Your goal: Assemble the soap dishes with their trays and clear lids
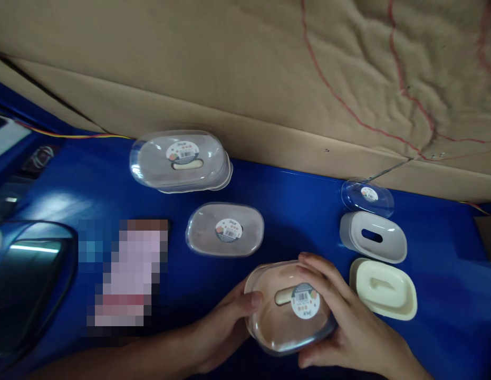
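Note:
I hold an oval box with a clear lid and a round sticker [287, 311] near the front of the blue table [300, 211]. My left hand [225, 330] grips its left end, thumb on the lid's rim. My right hand [344, 322] wraps the right side, fingers curled over the lid beside the sticker. A cream piece shows through the lid.
A single clear lid [225, 229] lies behind the box, a stack of lidded boxes [180, 161] further back left. At right sit a small clear lid [367, 196], a grey tray [372, 236] and a cream tray [383, 288]. A blurred patch [126, 272] and a dark object [27, 279] lie left. Cardboard [245, 68] backs the table.

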The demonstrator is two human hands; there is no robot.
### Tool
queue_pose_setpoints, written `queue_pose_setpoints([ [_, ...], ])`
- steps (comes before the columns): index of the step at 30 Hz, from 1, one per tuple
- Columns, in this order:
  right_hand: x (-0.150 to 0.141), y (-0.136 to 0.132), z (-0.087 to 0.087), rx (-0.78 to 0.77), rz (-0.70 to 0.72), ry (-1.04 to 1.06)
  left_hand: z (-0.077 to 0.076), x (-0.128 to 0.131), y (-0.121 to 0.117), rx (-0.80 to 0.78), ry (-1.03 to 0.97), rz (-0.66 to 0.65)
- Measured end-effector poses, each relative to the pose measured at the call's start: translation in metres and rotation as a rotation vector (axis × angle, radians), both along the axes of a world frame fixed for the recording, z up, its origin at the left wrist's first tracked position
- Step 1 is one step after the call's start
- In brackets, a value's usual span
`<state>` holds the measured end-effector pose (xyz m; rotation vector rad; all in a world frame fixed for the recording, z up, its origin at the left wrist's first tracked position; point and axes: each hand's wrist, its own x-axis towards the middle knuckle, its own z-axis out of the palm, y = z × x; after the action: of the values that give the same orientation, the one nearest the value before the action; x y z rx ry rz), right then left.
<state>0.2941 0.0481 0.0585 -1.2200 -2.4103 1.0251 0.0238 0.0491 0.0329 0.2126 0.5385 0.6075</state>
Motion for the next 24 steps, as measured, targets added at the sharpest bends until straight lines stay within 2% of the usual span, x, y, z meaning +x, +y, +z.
queue_pose_setpoints([
  [2, 0.003, -0.002, -0.003, -0.123, -0.049, 0.104, 0.002, 0.0, 0.0, 0.008, 0.022, -0.006],
  [4, 0.004, -0.004, -0.005, -0.23, -0.162, 0.217, 0.002, -0.001, -0.002, 0.045, 0.038, -0.018],
  [7, 0.001, -0.005, -0.006, -0.381, -0.329, 0.312, 0.0, -0.003, -0.006, 0.184, 0.026, -0.028],
  [9, -0.002, -0.003, -0.006, -0.433, -0.367, 0.335, -0.002, -0.004, -0.008, 0.253, 0.01, -0.032],
  [17, -0.005, 0.002, -0.011, -0.328, -0.385, 0.378, 0.002, -0.005, -0.005, 0.252, 0.003, -0.056],
  [24, -0.01, 0.001, -0.008, -0.36, -0.431, 0.514, 0.006, -0.005, -0.002, 0.309, 0.04, -0.069],
])
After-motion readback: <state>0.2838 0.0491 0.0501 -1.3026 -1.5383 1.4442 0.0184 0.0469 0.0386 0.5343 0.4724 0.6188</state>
